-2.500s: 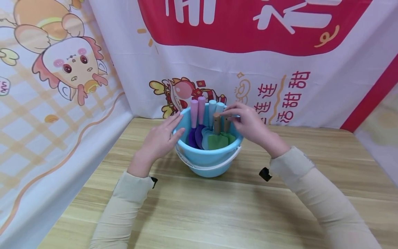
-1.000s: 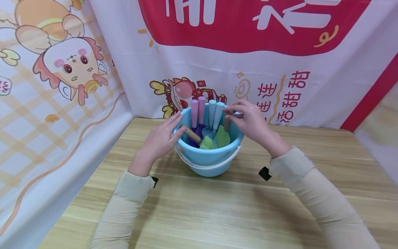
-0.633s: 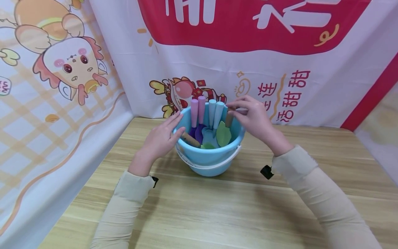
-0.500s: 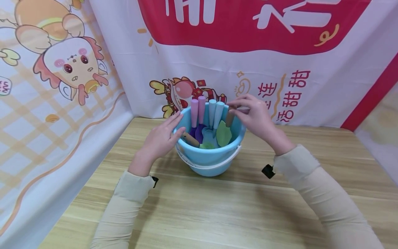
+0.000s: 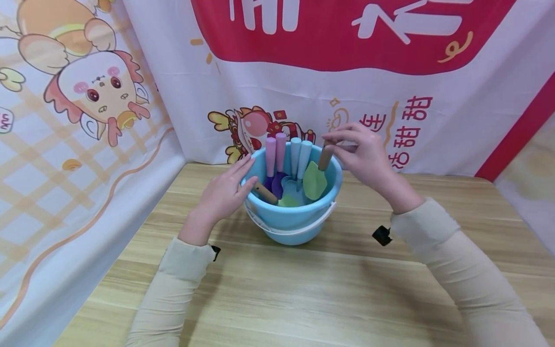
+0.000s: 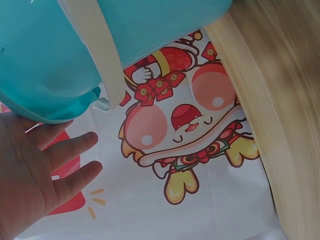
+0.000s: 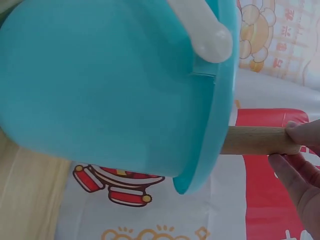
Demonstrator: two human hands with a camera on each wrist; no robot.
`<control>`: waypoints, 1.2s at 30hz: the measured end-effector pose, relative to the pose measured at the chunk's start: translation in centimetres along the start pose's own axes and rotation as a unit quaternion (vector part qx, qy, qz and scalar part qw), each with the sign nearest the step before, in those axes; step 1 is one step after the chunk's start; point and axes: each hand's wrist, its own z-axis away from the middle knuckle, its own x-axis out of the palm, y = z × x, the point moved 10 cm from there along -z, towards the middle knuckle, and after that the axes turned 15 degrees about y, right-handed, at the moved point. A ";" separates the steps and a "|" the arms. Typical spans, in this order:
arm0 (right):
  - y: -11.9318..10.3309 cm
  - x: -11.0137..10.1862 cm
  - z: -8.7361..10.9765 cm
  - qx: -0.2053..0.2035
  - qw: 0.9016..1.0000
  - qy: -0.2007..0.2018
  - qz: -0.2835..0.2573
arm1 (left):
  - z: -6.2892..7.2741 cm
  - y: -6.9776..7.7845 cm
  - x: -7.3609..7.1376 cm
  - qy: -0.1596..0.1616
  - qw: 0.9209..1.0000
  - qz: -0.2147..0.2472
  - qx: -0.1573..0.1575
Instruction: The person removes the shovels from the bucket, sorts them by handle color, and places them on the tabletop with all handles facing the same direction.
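Note:
In the head view a light blue bucket (image 5: 284, 219) stands on the table, its white handle (image 5: 299, 231) hanging down the front. My left hand (image 5: 223, 193) rests on its left rim; in the left wrist view that hand's fingers extend beside the rim. My right hand (image 5: 362, 152) pinches the wooden handle top of a green-bladed toy shovel (image 5: 314, 181), whose blade is still inside the bucket. The right wrist view shows the wooden handle (image 7: 255, 140) sticking out past the rim between thumb and fingers. Another wooden-handled green tool (image 5: 265, 193) leans left inside.
Two pink-handled tools (image 5: 280, 149) with purple heads and two light-blue-handled tools (image 5: 305, 154) stand along the bucket's back. Printed cloth (image 5: 277, 86) hangs behind and at the left. The wood-grain table (image 5: 282, 299) extends in front.
The green shovel has risen and shifted right with my right hand. The other green tool has gone from upright to leaning left. My left hand stays on the rim.

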 end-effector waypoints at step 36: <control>-1.7 -7.0 -0.3 -0.066 0.985 0.151 -0.046 | -0.1 0.5 -0.1 0.012 0.999 -0.030 0.022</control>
